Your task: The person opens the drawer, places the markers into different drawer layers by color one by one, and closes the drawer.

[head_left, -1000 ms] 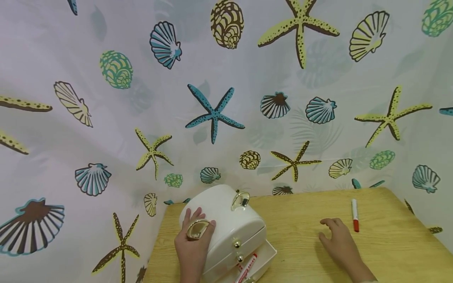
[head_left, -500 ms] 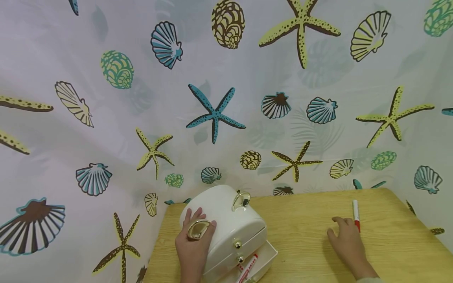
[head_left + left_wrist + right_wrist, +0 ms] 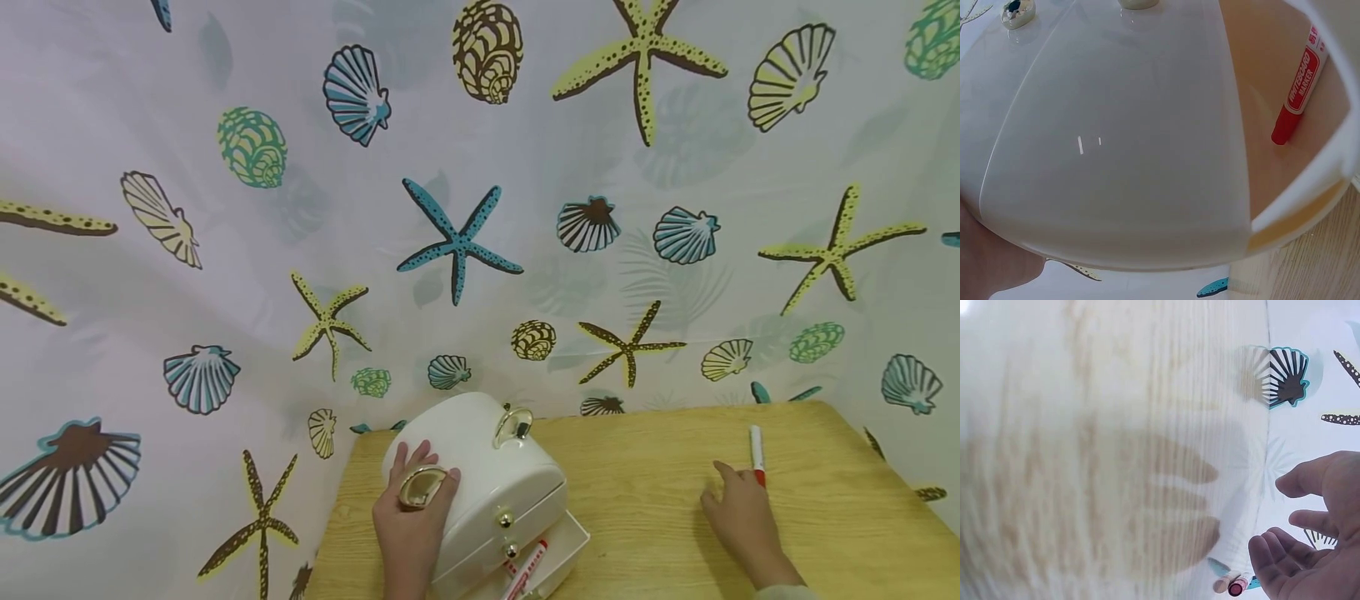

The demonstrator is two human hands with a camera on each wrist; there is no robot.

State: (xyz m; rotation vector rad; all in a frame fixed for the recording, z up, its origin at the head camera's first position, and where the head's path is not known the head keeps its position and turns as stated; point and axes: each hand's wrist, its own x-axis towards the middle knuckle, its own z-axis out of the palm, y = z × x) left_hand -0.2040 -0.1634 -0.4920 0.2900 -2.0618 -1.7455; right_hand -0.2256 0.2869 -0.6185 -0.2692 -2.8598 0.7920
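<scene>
My left hand [image 3: 412, 525] rests on top of a white rounded drawer box [image 3: 480, 458], its fingers spread around one gold ear-shaped ring [image 3: 422, 487]. The box's bottom drawer [image 3: 573, 537] is pulled out. A red-capped whiteboard marker [image 3: 1302, 81] lies inside it, and a bit of red beside it may be another. To the right, my right hand [image 3: 746, 517] hovers just left of a second white marker [image 3: 757, 448] with a red cap on the table. In the right wrist view its thumb and fingers stand apart, loosely bent, holding nothing. That marker's end [image 3: 1238, 586] shows beyond the fingers.
The wood-grain table [image 3: 637, 467] stretches between box and loose marker. A seashell-and-starfish patterned cloth [image 3: 480, 250] hangs behind and along both sides. Another gold ring [image 3: 513, 423] sticks up at the box's far side, with gold knobs [image 3: 506, 519] on its front.
My right hand has moved right, close up to the loose marker, and now covers part of its red cap. My left hand and the box have stayed in place.
</scene>
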